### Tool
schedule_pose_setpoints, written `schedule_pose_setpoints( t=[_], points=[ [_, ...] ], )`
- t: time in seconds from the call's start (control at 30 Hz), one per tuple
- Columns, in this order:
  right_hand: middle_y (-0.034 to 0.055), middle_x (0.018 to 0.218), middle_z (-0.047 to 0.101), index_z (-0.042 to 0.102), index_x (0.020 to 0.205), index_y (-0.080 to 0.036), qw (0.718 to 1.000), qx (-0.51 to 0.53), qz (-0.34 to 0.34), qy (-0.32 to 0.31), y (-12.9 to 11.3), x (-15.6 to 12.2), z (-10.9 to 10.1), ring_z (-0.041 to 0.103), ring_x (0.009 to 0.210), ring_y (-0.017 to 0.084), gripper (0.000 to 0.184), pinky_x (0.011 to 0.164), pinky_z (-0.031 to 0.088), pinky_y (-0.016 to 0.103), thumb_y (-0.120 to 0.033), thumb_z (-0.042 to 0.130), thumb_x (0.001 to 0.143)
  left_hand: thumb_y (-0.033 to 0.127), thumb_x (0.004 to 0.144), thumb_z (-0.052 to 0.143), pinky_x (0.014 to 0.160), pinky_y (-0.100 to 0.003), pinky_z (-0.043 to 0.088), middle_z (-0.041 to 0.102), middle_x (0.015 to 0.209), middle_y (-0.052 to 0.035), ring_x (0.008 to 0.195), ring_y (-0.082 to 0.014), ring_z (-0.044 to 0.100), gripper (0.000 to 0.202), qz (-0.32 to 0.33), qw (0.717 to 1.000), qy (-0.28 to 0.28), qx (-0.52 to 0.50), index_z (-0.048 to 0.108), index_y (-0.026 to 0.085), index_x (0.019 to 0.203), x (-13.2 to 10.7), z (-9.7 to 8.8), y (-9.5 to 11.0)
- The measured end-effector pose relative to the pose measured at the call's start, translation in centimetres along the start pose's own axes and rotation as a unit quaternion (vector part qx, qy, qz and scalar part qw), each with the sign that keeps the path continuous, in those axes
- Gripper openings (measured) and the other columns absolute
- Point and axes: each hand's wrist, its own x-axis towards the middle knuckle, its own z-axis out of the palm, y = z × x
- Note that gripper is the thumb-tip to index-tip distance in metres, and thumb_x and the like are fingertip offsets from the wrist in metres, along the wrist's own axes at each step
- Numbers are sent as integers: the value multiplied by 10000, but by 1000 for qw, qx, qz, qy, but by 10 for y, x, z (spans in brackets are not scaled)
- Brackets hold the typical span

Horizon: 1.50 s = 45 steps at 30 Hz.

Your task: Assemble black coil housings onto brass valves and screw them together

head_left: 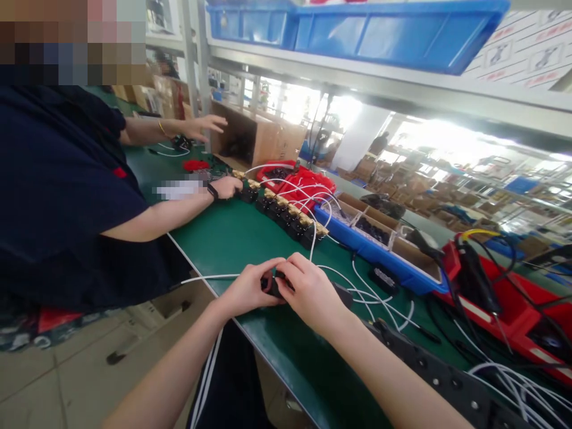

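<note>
My left hand (251, 286) is closed around a small black part (270, 282) near the table's front edge, fingers and thumb curled about it. My right hand (313, 293) pinches the same black part from the other side, so most of it is hidden. A white cable (210, 277) runs out on the left past my left hand. Beyond my hands, a row of black pieces with gold-coloured tops (286, 211) stretches across the green table (214, 238). White cables (315, 238) rise and loop from that row.
At left a co-worker's hand (227, 187) touches the row's far end; their other hand (203, 126) is raised. A blue divided bin (384, 262), red bins (308, 179), a cardboard box (277, 140) and an electric screwdriver (478, 271) stand behind. Blue crates (393, 36) sit on the shelf above.
</note>
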Motion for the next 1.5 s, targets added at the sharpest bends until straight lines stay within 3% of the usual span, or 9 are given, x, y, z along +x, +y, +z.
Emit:
schedule_pose_setpoints(
  t=[0.23, 0.47, 0.6, 0.7, 0.87, 1.07, 1.17, 1.37, 1.5],
  points=[
    [76, 875, 584, 631, 886, -130, 998, -56, -16, 15, 2, -9, 4, 569, 775, 186, 110, 700, 490, 311, -153, 538, 939, 276, 604, 768, 562, -222, 341, 495, 619, 85, 580, -118, 450, 775, 2, 1000, -11, -12, 576, 157, 1346, 2, -1, 0],
    [53, 784, 602, 576, 807, -161, 988, -56, 86, 111, -7, -14, 29, 590, 695, 169, 160, 639, 464, 288, -212, 536, 953, 188, 588, 678, 550, -211, 357, 539, 652, 65, 584, -116, 456, 718, 2, 1000, 1, -10, 608, 147, 1301, 0, 1, 6],
    [39, 750, 594, 559, 792, -166, 982, -41, 126, 134, -13, -17, 33, 580, 658, 149, 173, 610, 453, 268, -215, 535, 956, 191, 604, 660, 550, -213, 362, 543, 654, 64, 581, -115, 461, 691, 10, 1000, 5, -8, 616, 155, 1292, -1, 0, 6],
    [37, 793, 605, 566, 818, -162, 986, -34, 124, 109, -14, -16, 28, 598, 695, 148, 107, 640, 467, 264, -168, 572, 925, 196, 614, 668, 545, -215, 355, 511, 623, 75, 569, -112, 449, 686, 15, 1000, 4, -5, 614, 152, 1296, -1, 1, 3],
    [56, 842, 603, 586, 840, -158, 995, -49, 81, 11, -12, -6, 10, 601, 777, 184, 75, 697, 481, 292, -106, 569, 891, 190, 608, 713, 548, -217, 337, 473, 603, 95, 569, -106, 435, 689, 20, 1000, 10, 4, 611, 151, 1288, 0, 2, 2],
    [62, 894, 609, 615, 891, -139, 993, -58, 21, -98, -10, 5, -8, 593, 859, 188, 137, 751, 493, 299, -19, 571, 842, 197, 607, 763, 539, -222, 296, 471, 591, 98, 566, -95, 432, 420, 38, 999, 11, 17, 686, 157, 1017, -1, -1, 5],
    [31, 904, 611, 611, 900, -116, 992, -49, 34, -110, -10, 6, -6, 588, 841, 149, 79, 784, 511, 298, -49, 605, 859, 184, 605, 760, 543, -220, 294, 476, 594, 101, 568, -93, 432, 399, 42, 999, 17, 16, 685, 168, 996, -2, 1, 5],
    [16, 853, 611, 606, 872, -113, 986, 3, 164, 11, -16, -3, 17, 595, 793, 129, 31, 750, 520, 281, -114, 611, 903, 111, 582, 707, 560, -211, 334, 524, 639, 97, 587, -102, 457, 647, 25, 999, 25, -16, 634, 182, 1221, -2, 4, 4],
    [13, 825, 628, 633, 939, -150, 971, 87, 191, 118, -22, -21, 18, 600, 697, 117, 55, 626, 507, 228, -179, 651, 895, 180, 593, 778, 560, -209, 349, 567, 611, 103, 551, -104, 470, 717, -2, 999, 30, -45, 595, 207, 1286, -10, -5, 9]
  ],
)
